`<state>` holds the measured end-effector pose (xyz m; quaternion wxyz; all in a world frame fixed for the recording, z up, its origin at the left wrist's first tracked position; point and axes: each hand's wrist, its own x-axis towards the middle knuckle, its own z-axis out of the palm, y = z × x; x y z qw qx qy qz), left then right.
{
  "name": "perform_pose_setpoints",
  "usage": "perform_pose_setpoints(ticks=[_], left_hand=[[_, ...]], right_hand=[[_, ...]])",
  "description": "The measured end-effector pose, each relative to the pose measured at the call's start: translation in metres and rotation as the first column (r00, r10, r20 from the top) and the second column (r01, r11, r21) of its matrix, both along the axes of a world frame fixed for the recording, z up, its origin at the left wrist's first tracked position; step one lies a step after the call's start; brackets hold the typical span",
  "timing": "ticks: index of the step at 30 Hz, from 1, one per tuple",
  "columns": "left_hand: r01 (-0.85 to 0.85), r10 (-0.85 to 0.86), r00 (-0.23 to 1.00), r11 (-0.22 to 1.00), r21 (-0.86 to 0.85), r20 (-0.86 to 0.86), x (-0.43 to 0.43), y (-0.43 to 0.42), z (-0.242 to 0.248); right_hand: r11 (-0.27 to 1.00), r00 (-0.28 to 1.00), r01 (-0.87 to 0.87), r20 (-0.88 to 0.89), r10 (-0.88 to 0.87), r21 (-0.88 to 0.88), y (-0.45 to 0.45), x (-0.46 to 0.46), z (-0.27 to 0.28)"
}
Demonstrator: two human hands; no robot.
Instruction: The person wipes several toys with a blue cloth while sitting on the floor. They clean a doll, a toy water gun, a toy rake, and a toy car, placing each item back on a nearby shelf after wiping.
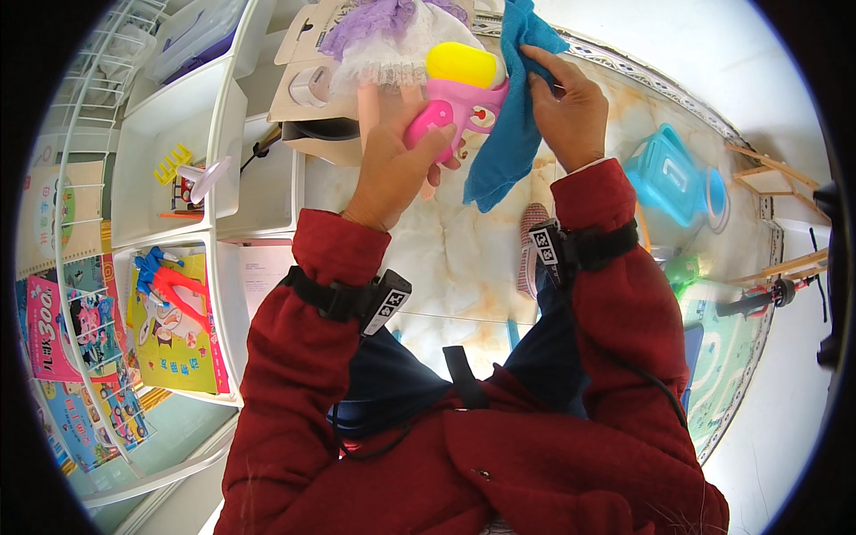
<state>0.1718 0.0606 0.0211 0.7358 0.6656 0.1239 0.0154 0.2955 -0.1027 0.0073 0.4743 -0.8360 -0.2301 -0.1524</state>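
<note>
My left hand grips a pink toy gun by its handle. A rounded yellow part sits along the toy's upper side. Between the thumb and fingers of my right hand, a blue cloth is pinched and hangs down beside the toy's right end, partly against it. Just behind the toy is a doll in a white lace skirt with purple trim; its upper body runs out of view at the top. My left hand overlaps part of its legs.
White shelf bins at left hold small toys, an action figure and picture books. A cardboard box stands beside them. On the tiled floor, a light-blue plastic container lies right, near a wooden frame. A shoe shows below my right hand.
</note>
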Motion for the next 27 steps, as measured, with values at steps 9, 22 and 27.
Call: perform_pose_setpoints(ticks=[9,22,27], left_hand=[[-0.074,0.059,0.992,0.988,0.135,0.115,0.002,0.0,-0.01],[-0.106,-0.008,0.979,0.833,0.544,0.204,0.002,-0.006,-0.022],[-0.242,-0.089,0.925,0.612,0.753,0.369,-0.001,-0.009,-0.018]], right_hand=[[0.925,0.951,-0.292,-0.031,0.308,0.243,0.016,-0.021,0.007],[0.977,0.948,-0.211,0.246,0.199,0.022,0.013,-0.017,0.008],[0.985,0.968,-0.01,-0.245,0.052,0.173,-0.003,0.004,0.001]])
